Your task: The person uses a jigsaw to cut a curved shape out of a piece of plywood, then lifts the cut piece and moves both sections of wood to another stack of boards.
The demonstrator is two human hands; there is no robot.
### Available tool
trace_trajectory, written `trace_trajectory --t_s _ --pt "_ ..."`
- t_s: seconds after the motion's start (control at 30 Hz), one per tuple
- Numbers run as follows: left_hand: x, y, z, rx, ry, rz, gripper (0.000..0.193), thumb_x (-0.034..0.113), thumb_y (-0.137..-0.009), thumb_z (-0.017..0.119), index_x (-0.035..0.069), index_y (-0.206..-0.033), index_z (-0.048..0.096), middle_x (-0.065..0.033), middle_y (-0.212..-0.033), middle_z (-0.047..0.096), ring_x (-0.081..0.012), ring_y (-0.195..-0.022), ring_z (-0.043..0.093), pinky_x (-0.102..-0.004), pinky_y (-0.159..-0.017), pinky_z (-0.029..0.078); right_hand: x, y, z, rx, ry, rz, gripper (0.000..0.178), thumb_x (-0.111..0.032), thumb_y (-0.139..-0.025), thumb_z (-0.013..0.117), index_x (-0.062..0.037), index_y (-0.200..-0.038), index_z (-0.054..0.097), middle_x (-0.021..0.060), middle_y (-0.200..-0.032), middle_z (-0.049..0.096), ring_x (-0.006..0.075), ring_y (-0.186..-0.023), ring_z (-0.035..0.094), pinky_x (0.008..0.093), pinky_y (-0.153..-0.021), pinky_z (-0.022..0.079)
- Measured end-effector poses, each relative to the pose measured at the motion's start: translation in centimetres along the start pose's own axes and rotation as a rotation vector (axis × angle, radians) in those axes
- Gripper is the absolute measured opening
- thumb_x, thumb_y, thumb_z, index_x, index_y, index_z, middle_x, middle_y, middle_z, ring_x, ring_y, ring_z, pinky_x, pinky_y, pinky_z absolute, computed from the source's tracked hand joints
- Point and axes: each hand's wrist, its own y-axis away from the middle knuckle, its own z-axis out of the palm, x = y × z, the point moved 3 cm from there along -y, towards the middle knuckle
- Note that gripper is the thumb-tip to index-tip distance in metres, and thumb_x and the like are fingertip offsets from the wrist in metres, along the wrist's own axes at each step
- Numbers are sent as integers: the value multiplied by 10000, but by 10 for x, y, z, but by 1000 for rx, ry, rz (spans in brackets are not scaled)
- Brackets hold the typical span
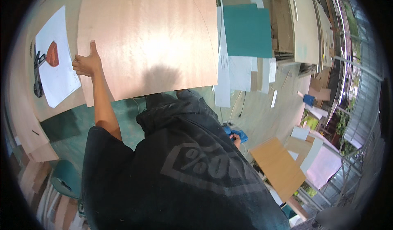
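Note:
A large pale plywood sheet lies on the workbench in front of me, with a thin curved line running down its right part. My left hand grips the sheet's left edge, thumb stretched along the top face and fingers curled at the edge. Low at my right side, my right hand is closed on a blue tool; its kind is hard to make out, partly hidden by my body. Left of the sheet is a white paper bearing a reddish-brown curved piece and a black tool.
Beyond the sheet's right edge are a green board and several pale panels. Stacked boards stand farther right. An orange-brown panel is at the lower right. A green chair stands behind me on the left. Cables lie on the floor.

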Motion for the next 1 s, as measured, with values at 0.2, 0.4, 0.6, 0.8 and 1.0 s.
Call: trace_trajectory --t_s 0.2,0.4,0.6,0.8,1.0 --pt "33 -24 16 -33 -31 110 1026 845 -730 685 -83 -1167 655 -254 -1190 590 -392 -1149 504 -499 -995 387 -44 25 35 106 -31 -7 75 -97 -901 651 -23 -889 647 93 -805 662 182 -627 601 308 -576 513" --pt "63 -43 37 -31 20 225 1008 841 -726 689 -55 -1186 655 -251 -1214 592 -393 -1179 492 -519 -1019 355 -139 106 104 -62 316 -231 157 -130 -893 721 -16 -993 679 81 -872 678 165 -619 607 289 -596 487" --pt "85 -33 29 90 5 362 685 591 -832 730 0 -1173 668 -249 -1268 585 -395 -1219 483 -539 -1041 327 -170 150 154 -165 619 -297 174 -161 -864 784 -11 -908 707 24 -753 652 105 -642 583 266 -605 444" --pt "209 41 21 -86 303 615 444 365 -918 659 0 -1171 668 -239 -1340 570 -403 -1307 457 -570 -1094 302 -162 149 182 -265 803 -374 265 -190 -851 784 11 -1006 709 65 -736 662 132 -684 599 312 -656 491" --pt "304 74 58 -198 282 779 493 444 -952 575 19 -1194 634 -223 -1450 501 -390 -1400 369 -563 -1140 252 -169 145 188 -328 844 -136 302 -207 -858 795 11 -1048 709 67 -769 687 130 -706 611 312 -676 500"
